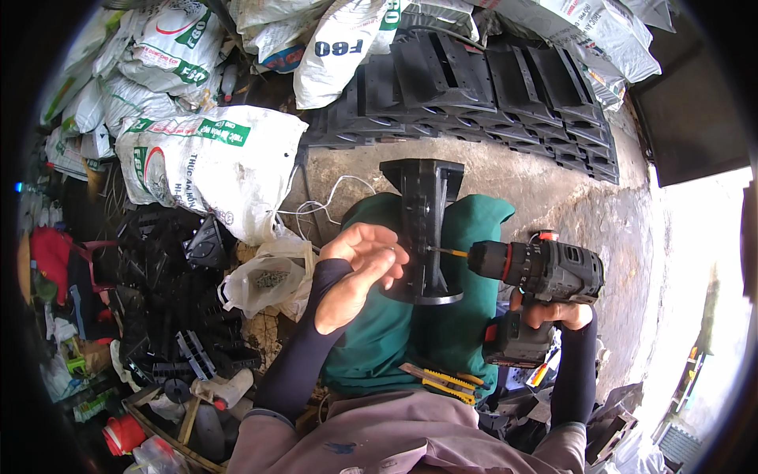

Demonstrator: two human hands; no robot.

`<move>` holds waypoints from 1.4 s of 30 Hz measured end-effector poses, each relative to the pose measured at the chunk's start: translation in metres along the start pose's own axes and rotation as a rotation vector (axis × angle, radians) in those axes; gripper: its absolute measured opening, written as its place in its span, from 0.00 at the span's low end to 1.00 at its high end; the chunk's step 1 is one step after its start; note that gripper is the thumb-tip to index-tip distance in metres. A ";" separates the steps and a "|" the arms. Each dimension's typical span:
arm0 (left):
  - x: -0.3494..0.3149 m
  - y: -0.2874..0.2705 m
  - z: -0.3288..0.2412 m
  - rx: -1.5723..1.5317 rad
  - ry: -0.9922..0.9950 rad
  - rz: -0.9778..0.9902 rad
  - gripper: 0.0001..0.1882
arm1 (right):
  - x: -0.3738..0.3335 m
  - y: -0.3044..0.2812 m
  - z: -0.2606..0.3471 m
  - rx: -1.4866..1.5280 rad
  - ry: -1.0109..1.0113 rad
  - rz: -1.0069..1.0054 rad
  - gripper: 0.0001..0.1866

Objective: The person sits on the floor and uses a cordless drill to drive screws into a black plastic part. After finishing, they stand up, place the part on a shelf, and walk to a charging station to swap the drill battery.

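Observation:
My right hand (557,314) grips a black cordless drill (545,268) by its handle, with the battery low beneath it. The drill's bit (450,252) points left, its tip at the side of a black plastic part (424,213). That part rests lengthwise over my green-trousered thighs, a wide flange at its far end and a rounded one at its near end. Left of it, my left hand (359,268) is turned palm up with curled fingers and the thumb drawn in. Something tiny may be at the fingertips, too small to name.
An open plastic bag (272,280) of small metal pieces sits at my left, beside a large white sack (209,162). Black plastic parts (466,87) are stacked beyond my knees. A yellow utility knife (442,382) lies on my lap. Black parts (170,276) clutter the left floor.

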State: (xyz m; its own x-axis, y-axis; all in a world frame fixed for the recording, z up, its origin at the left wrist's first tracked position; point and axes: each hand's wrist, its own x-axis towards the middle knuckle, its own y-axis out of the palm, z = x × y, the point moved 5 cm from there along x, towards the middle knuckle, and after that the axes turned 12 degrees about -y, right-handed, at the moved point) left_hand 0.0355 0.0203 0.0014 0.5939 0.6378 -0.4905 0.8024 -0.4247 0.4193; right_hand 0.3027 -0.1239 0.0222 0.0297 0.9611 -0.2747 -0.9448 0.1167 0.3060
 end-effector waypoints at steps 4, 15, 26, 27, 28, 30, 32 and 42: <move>0.005 0.001 0.005 -0.032 -0.039 0.037 0.07 | 0.000 -0.002 -0.003 0.009 0.001 -0.006 0.34; 0.000 0.006 0.013 -0.021 0.036 -0.144 0.08 | 0.001 0.001 -0.002 -0.012 0.000 0.018 0.33; -0.002 0.015 0.016 0.203 0.175 -0.260 0.07 | 0.001 0.002 -0.002 -0.018 -0.014 0.006 0.33; -0.003 0.015 0.017 0.198 0.182 -0.269 0.07 | 0.002 0.001 -0.002 -0.021 -0.001 0.000 0.33; -0.003 0.016 0.018 0.194 0.188 -0.278 0.07 | 0.002 0.001 -0.003 -0.027 0.000 0.006 0.33; -0.004 0.017 0.019 0.189 0.216 -0.295 0.07 | 0.003 0.001 -0.003 -0.026 0.001 0.022 0.33; -0.002 0.019 0.019 0.190 0.260 -0.306 0.07 | 0.003 0.001 -0.003 -0.021 -0.009 0.031 0.33; 0.002 0.010 0.018 0.367 0.307 -0.247 0.06 | 0.000 -0.011 -0.013 -0.075 -0.022 0.057 0.40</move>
State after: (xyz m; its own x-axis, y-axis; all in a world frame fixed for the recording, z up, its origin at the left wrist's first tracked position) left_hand 0.0460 0.0060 -0.0092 0.3848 0.8820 -0.2720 0.9163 -0.4004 -0.0020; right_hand 0.3090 -0.1279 0.0072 -0.0187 0.9711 -0.2380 -0.9668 0.0431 0.2518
